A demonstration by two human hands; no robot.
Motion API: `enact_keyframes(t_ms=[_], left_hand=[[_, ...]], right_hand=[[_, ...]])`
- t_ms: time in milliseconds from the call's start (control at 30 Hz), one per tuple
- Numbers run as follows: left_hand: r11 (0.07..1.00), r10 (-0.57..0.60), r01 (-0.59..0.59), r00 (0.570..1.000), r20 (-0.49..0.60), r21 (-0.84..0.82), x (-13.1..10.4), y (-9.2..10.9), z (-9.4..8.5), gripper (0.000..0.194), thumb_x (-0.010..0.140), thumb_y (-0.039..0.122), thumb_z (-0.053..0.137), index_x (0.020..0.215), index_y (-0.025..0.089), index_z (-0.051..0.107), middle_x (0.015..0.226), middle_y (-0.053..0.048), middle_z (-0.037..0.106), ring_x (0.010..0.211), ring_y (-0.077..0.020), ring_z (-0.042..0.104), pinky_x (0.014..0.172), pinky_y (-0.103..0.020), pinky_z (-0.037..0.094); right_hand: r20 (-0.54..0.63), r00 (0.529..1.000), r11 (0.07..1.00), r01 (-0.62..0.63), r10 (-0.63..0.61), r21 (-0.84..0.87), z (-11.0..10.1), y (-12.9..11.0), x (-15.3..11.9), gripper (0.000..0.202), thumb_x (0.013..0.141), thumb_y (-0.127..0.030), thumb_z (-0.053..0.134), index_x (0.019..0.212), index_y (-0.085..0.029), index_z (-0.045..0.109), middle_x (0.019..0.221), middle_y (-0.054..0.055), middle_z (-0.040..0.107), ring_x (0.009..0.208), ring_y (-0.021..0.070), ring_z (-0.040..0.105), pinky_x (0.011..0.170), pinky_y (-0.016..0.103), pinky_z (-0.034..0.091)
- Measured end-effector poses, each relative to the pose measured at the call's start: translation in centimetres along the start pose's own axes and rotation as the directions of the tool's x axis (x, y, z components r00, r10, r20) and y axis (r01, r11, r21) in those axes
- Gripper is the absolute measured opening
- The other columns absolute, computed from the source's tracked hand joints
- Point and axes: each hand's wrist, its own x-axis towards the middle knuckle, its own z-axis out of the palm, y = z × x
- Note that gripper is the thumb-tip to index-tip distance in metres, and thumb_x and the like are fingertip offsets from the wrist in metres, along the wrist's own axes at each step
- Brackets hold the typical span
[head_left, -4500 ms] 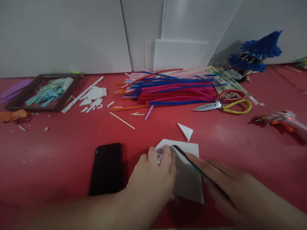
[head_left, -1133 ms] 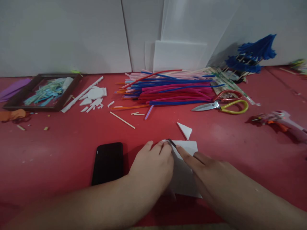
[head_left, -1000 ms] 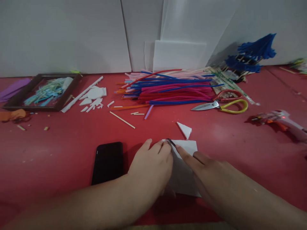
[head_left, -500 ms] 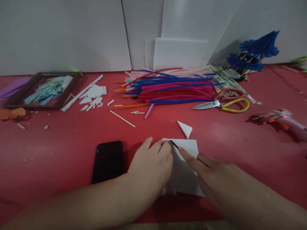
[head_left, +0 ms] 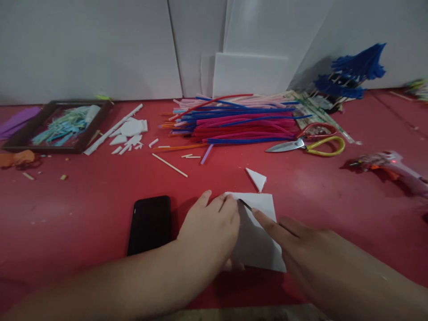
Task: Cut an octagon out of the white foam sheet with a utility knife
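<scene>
A white board (head_left: 259, 240) lies flat on the red table near its front edge. My left hand (head_left: 214, 227) presses on the board's left side, its fingers close together near the top edge. In my right hand (head_left: 290, 240) is a thin dark blade (head_left: 245, 204), with the index finger stretched along it and its tip on the board beside my left fingers. The rest of the tool is hidden in the hand. Just beyond the board lies a white triangular scrap (head_left: 257, 179).
A black phone (head_left: 150, 225) lies left of my left hand. Farther back are pipe cleaners (head_left: 244, 120), scissors (head_left: 307, 142), white scraps (head_left: 133, 128) and a brown frame (head_left: 58, 127). A glue gun (head_left: 389, 165) lies at right, below a blue paper model (head_left: 359, 67).
My right hand and the blade have shifted slightly to the right and down. My left hand holds nearly the same place on the board.
</scene>
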Motion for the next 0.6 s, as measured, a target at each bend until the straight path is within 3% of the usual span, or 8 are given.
enact_keyframes(t_ms=[67, 133, 300, 467, 600], left_hand=[[1.0, -0.008, 0.008, 1.0, 0.005, -0.011, 0.0, 0.0, 0.0, 0.101, 0.074, 0.065, 0.082, 0.148, 0.005, 0.049, 0.154, -0.024, 0.05, 0.137, -0.0371, 0.054, 0.12, -0.049, 0.036], [1.0, -0.016, 0.016, 1.0, 0.016, -0.016, 0.0, 0.0, 0.0, 0.103, 0.075, 0.065, 0.082, 0.15, 0.005, 0.047, 0.155, -0.023, 0.049, 0.139, -0.037, 0.052, 0.121, -0.05, 0.035], [1.0, -0.009, 0.01, 0.999, 0.033, -0.02, 0.0, -0.1, -0.2, 0.099, 0.076, 0.062, 0.083, 0.148, 0.004, 0.049, 0.156, -0.023, 0.048, 0.142, -0.0369, 0.049, 0.12, -0.049, 0.036], [1.0, -0.011, 0.012, 1.0, 0.029, -0.008, 0.0, 0.1, -0.2, 0.099, 0.076, 0.061, 0.083, 0.15, 0.005, 0.047, 0.156, -0.023, 0.047, 0.144, -0.0366, 0.047, 0.123, -0.051, 0.032], [1.0, -0.004, 0.005, 1.0, 0.028, -0.001, 0.3, 0.2, -0.3, 0.097, 0.077, 0.064, 0.081, 0.148, 0.005, 0.05, 0.154, -0.023, 0.05, 0.142, -0.0369, 0.048, 0.121, -0.051, 0.034]], right_hand=[[0.134, 0.99, 0.999, -0.031, 0.035, -0.032, -0.6, -0.2, 0.1, 0.101, 0.068, 0.003, 0.058, 0.162, -0.025, 0.035, 0.111, 0.015, 0.076, 0.069, 0.0252, 0.075, 0.042, 0.029, 0.017], [0.171, 0.985, 0.998, -0.027, 0.036, -0.057, -0.8, -0.1, 0.1, 0.103, 0.068, 0.004, 0.056, 0.164, -0.023, 0.031, 0.113, 0.016, 0.075, 0.071, 0.0258, 0.075, 0.043, 0.028, 0.017], [0.061, 0.996, 0.995, 0.071, -0.067, -0.063, 0.4, 0.8, -0.3, 0.107, 0.061, 0.004, 0.055, 0.163, -0.02, 0.032, 0.108, 0.015, 0.076, 0.062, 0.0214, 0.072, 0.042, 0.027, 0.018], [0.018, 0.997, 0.992, 0.077, -0.076, -0.1, 1.0, 1.0, -0.7, 0.107, 0.058, 0.005, 0.054, 0.161, -0.018, 0.037, 0.111, 0.016, 0.076, 0.061, 0.0215, 0.072, 0.043, 0.03, 0.018], [-0.127, 0.978, 0.982, 0.155, -0.168, -0.111, 1.9, 1.6, -0.9, 0.107, 0.055, 0.003, 0.054, 0.16, -0.014, 0.039, 0.103, 0.014, 0.077, 0.054, 0.0193, 0.069, 0.042, 0.03, 0.018]])
